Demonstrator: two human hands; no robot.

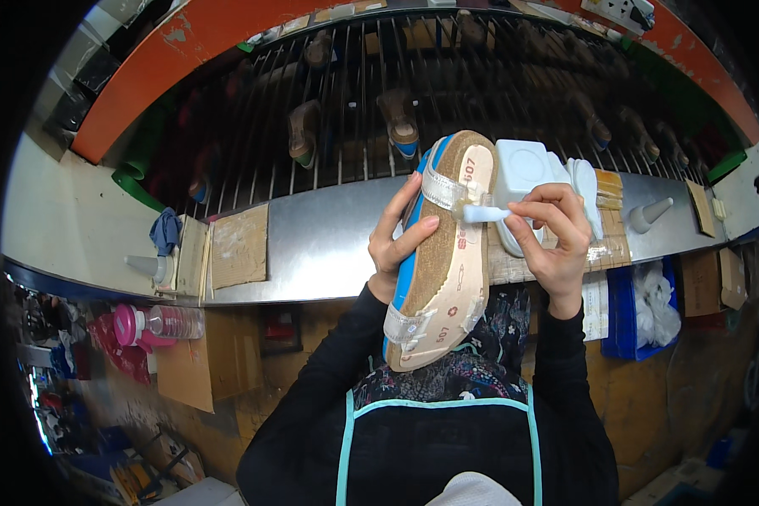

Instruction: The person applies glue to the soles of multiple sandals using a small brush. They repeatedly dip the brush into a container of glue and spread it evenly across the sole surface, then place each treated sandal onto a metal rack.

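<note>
My left hand [401, 232] is closed round the side of a shoe [447, 278], held tilted with its underside facing up. That underside has a pale bottom board, brown cork-like edges, a blue side and silvery straps folded over it. In my right hand [557, 240], a small brush [485, 214] with a whitish handle is pinched between thumb and fingers. Its tip touches the shoe's underside near the upper strap's end. Just beyond my right hand stands a white plastic container [523, 164], with white pieces [584, 190] beside it.
Behind the metal ledge [304, 240] runs a dark rack of rollers [346, 143] carrying several shoes [399, 122]. Cardboard [239, 244] and a grey cone [146, 267] lie on the left; another cone [651, 215] stands right. Below is a blue bin [622, 314] holding white plastic bags.
</note>
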